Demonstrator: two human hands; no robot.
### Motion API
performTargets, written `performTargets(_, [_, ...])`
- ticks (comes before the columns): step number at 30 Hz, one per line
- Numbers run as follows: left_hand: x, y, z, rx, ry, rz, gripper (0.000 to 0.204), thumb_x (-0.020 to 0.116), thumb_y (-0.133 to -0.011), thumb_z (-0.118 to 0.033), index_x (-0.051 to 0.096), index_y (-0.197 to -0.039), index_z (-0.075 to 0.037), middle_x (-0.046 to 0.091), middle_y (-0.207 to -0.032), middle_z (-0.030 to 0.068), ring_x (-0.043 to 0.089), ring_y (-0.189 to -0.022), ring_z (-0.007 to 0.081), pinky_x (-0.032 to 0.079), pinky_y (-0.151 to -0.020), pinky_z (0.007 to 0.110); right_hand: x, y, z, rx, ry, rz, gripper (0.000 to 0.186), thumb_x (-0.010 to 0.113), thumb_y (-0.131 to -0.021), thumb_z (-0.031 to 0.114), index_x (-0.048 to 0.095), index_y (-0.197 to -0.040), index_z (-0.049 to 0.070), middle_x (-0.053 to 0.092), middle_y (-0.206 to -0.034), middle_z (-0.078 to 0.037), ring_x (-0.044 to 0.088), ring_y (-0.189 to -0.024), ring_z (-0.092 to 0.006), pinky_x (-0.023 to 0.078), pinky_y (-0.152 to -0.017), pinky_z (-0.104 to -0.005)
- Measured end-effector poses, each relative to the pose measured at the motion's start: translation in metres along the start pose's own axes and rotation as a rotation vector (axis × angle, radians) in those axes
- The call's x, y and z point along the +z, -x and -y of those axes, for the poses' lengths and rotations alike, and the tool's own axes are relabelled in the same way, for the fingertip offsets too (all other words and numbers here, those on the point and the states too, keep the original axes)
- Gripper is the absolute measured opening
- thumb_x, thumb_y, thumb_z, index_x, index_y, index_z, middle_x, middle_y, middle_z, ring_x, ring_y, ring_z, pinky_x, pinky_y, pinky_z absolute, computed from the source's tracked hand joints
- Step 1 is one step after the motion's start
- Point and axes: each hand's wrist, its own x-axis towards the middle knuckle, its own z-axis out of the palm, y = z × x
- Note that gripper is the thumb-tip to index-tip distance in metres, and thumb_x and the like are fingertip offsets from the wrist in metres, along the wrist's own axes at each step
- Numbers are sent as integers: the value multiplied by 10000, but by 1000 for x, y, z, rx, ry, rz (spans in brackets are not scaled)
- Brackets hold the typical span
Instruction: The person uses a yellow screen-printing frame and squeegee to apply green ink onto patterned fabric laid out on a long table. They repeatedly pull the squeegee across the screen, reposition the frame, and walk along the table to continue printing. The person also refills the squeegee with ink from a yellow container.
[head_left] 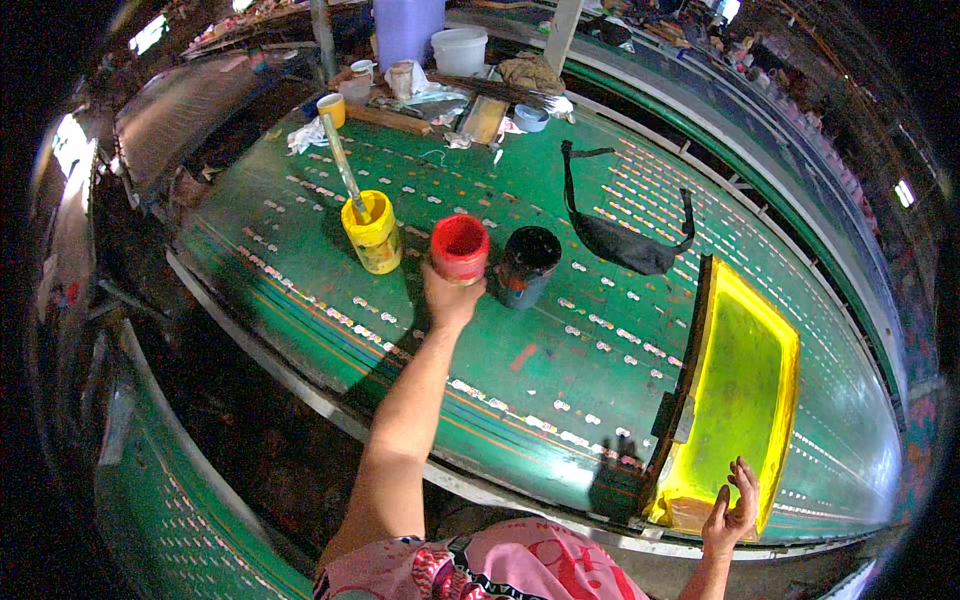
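My left hand [450, 302] reaches across the green table and is closed around a red-coated pot [462, 262], whose inside is red as well. To its left stands a yellow pot [379, 252] with a long paint-streaked stick [342, 165] leaning out of it. On the other side, close by, is a dark pot [528, 262] with a black rim. My right hand [736, 512] is open, fingers raised, beside the lower end of a printing screen [738, 385] with a bright yellow mesh and frame. Whether that hand touches the screen I cannot tell.
Rows of small printed shapes run along the green table [520, 395]. A black waist bag [630, 245] with straps lies beyond the dark pot. Cups, rags, a white bucket [460, 52] and a wooden bar [388, 119] crowd the far end. Another long table [740, 130] runs behind.
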Motion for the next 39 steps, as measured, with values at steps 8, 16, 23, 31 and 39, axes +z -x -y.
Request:
performTargets(8, [-2,26,35,102,-336,-154,1018,807,-679,54,359,-1594,47,478,-1509,234,479,-1420,405,343,-1251,509,-30,20,-1,43,150,-40,382,567,-1040,-37,649,-1412,-14,648,-1462,-215,676,-1270,-319,545,-1002,-406])
performTargets(16, [-117,-113,75,127,124,-122,1039,975,-686,-1,404,-1553,-44,548,-1476,155,574,-1333,321,473,-1175,498,-47,27,-4,152,226,-76,378,635,-896,-46,715,-1266,-39,754,-1283,-233,706,-1191,-407,521,-1085,-478])
performTargets(23, [-146,-111,82,181,-228,157,866,962,-766,-77,528,-1515,-56,632,-1500,121,628,-1338,313,477,-1183,479,-55,29,-15,195,224,28,424,739,-851,-31,727,-1272,19,753,-1275,-192,708,-1142,-395,547,-1018,-449])
performTargets(31, [-133,74,-10,-23,-57,333,913,902,-760,-103,476,-1566,-56,600,-1537,126,611,-1376,334,421,-1235,478,-90,100,-84,348,487,420,631,714,-756,11,691,-1383,72,633,-1470,-189,528,-1435,-414,443,-1186,-523])
performTargets(39, [-23,229,-86,137,-548,598,891,903,-735,-144,533,-1543,-74,602,-1537,134,553,-1436,384,380,-1255,520,-114,108,-173,135,425,728,451,700,-959,171,690,-1408,127,668,-1459,-118,584,-1402,-355,484,-1117,-511])
